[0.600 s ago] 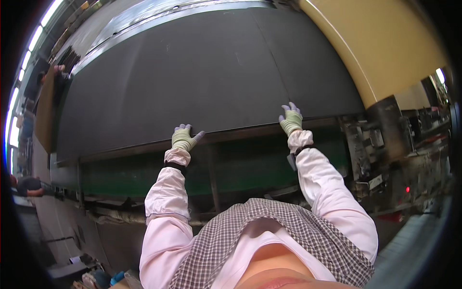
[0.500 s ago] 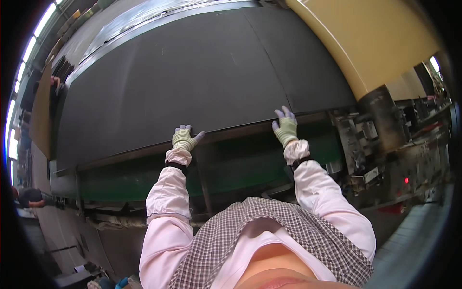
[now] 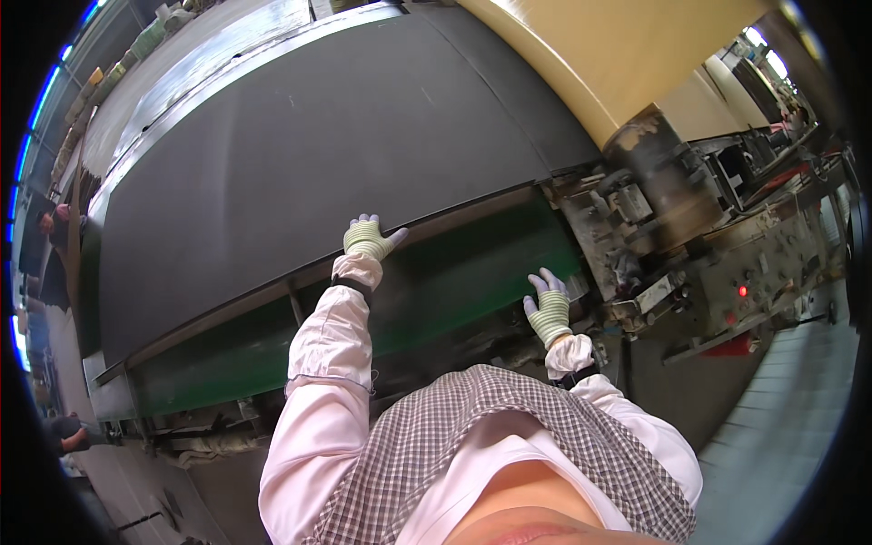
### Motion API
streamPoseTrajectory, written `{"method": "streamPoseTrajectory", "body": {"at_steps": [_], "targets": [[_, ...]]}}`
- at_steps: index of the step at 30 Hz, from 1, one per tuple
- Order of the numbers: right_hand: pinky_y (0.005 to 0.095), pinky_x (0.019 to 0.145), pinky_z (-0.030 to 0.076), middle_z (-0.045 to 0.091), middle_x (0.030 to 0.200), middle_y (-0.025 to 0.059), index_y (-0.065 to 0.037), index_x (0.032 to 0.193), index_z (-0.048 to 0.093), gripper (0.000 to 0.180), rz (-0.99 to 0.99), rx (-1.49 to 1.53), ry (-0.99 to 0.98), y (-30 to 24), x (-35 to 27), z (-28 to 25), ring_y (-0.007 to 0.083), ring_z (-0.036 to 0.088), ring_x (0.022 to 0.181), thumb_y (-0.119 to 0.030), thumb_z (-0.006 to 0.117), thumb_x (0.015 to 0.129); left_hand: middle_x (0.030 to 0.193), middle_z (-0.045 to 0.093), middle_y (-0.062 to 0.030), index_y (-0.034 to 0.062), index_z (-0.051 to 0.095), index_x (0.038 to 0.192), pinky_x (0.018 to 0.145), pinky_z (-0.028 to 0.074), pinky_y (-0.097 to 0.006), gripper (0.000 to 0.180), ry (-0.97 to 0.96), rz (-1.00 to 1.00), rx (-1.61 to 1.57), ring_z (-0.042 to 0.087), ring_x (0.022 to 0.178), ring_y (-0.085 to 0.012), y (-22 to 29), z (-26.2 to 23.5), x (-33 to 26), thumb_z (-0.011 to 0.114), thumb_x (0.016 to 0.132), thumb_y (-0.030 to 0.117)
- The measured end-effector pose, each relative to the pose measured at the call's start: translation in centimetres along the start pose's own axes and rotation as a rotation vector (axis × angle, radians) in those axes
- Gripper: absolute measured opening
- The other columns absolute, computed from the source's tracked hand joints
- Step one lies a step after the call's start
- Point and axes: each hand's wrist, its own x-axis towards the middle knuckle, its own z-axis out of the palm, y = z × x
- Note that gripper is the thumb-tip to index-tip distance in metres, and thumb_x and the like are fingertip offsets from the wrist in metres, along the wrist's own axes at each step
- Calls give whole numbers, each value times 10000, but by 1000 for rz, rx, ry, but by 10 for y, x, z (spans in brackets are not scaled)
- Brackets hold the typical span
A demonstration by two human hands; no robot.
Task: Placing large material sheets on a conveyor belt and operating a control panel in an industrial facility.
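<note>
A wide dark grey sheet (image 3: 300, 145) lies on a long machine bed, and a thin seam runs across it near its right end. My left hand (image 3: 368, 238), in a striped green glove with pale purple fingertips, rests on the sheet's near edge with fingers stretched flat. My right hand (image 3: 549, 304), gloved alike, hovers off the sheet in front of the green belt (image 3: 436, 291) below. Its fingers are apart and hold nothing.
A large yellow curved cover (image 3: 581, 54) rises at the right end. Beside it stand machine parts and a control box with a red light (image 3: 743, 291). Other people work at the far left, one of them near a dark stack (image 3: 56, 272).
My right hand has come off the sheet's near edge and drawn back toward me. My left hand stays on the edge. The view has turned toward the right, showing more of the control box.
</note>
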Motion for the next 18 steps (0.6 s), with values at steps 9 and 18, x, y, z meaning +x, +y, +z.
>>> {"method": "streamPoseTrajectory", "body": {"at_steps": [9,18], "targets": [[514,984,379,496,1303,127,-134,1208,571,522,84,-104,52,65,-26,-37,360,468,1168,-194,685,702,1326,520,-171,35,544,1287,1038,407,-428,868,-6,131,-86,475,1252,-340,125,2,34,591,749,714],[495,946,426,555,1243,168,-96,1141,607,432,-61,-75,25,68,-26,-47,396,523,1091,-180,645,720,1375,475,-169,111,505,1348,1090,346,-445,731,-13,252,-388,402,1315,-348,152,21,42,571,832,625]]}}
